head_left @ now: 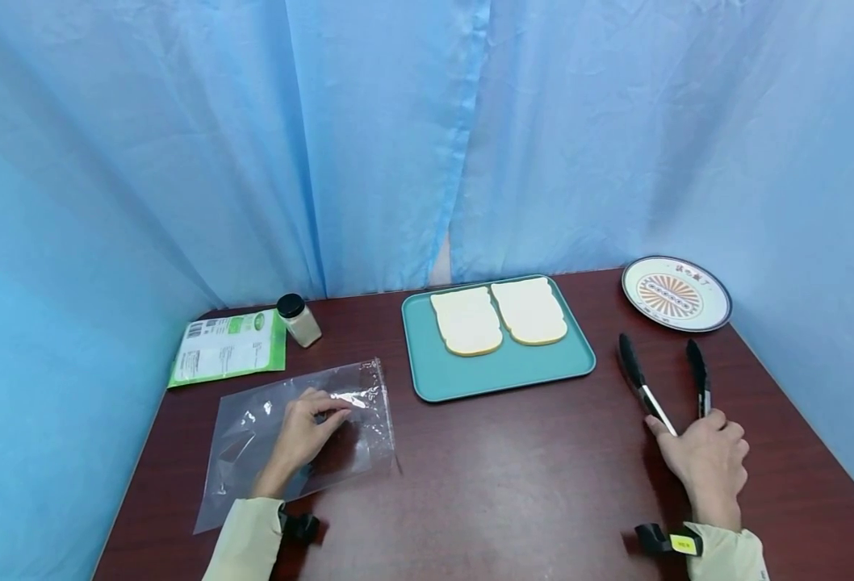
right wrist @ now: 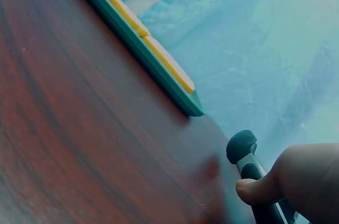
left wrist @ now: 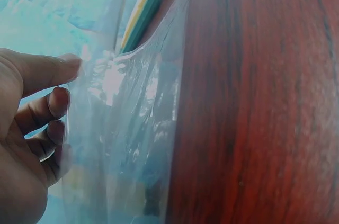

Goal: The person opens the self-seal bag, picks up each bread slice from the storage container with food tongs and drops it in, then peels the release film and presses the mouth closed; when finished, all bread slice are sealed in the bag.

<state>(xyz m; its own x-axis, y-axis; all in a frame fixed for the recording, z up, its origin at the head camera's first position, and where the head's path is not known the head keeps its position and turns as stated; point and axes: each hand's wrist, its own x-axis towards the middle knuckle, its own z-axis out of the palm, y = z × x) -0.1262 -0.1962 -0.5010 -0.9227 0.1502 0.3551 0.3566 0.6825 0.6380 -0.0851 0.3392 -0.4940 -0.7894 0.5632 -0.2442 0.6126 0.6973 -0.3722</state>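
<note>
A clear plastic bag (head_left: 245,452) lies flat on the left of the dark wooden table. My left hand (head_left: 307,428) pinches its upper film near the right end; up close in the left wrist view, the fingertips meet the see-through bag (left wrist: 127,128), which is lifted and creased there. On the right, my right hand (head_left: 710,456) grips a pair of black-tipped metal tongs (head_left: 658,410), whose arms spread apart and point away from me. The thumb presses along the tongs (right wrist: 251,173) in the right wrist view. Nothing is between the tong tips.
Two bread slices, a left one (head_left: 468,321) and a right one (head_left: 530,311), lie on a teal tray (head_left: 485,383) at the back middle. Back right is a patterned plate (head_left: 721,294). A black-capped shaker (head_left: 302,327) and a green-white packet (head_left: 231,347) are back left. Blue curtains surround the table.
</note>
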